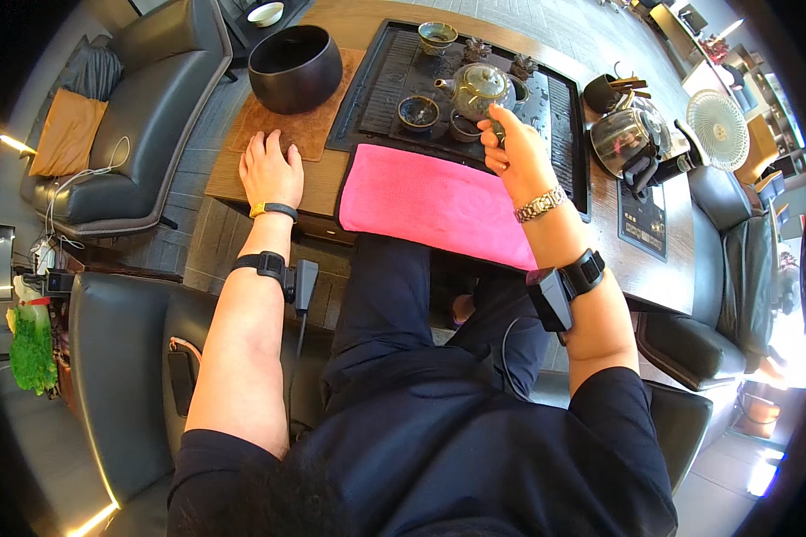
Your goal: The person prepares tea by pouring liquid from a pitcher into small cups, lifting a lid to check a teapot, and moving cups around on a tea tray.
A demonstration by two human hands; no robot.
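Observation:
My right hand (520,148) is closed around the side handle of a glazed ceramic teapot (481,88) with its lid on. The pot is over the dark tea tray (376,127), its spout pointing left; whether it touches the tray I cannot tell. A dark tea cup (418,114) stands left of it, and another cup (464,127) sits beside my fingers, partly hidden. Behind the pot a third cup (520,90) shows in part. My left hand (272,171) rests palm down, holding nothing, by the near edge of a brown mat (316,137).
A large black bowl (295,70) stands on the mat. A pink towel (430,201) lies along the tray's near edge. A glazed cup on a stand (436,39) and small dark figurines (475,50) are farther back. At right are a glass kettle (621,141) and a control panel (645,218).

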